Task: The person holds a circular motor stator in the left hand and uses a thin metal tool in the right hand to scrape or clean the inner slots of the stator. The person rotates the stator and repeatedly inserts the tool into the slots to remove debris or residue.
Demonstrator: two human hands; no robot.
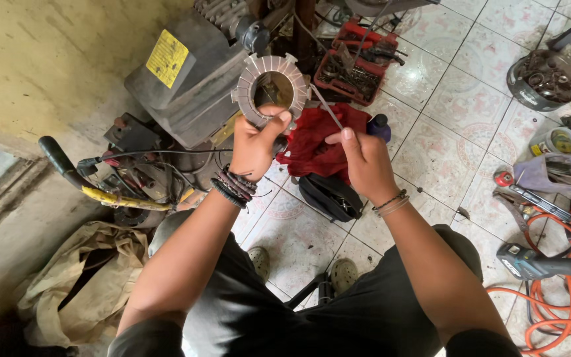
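Bare forearms; black short sleeves, black shorts; left hand (251,147) wrist stacked with dark bracelets; right hand (363,162) wrist two thin bands; grey clogs.

The ring-shaped stator core (271,89) is bare laminated metal, dull grey, with white paper-like slot liners; the strip (326,106) is thin, pale and matt. The cloth (318,142) behind is red woven fabric, creased and matt. The floor tiles (444,132) are glazed ceramic, glossy but soiled.

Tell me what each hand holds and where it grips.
Left hand grips the metal ring at its lower rim. Right hand pinches a thin strip near its lower end.
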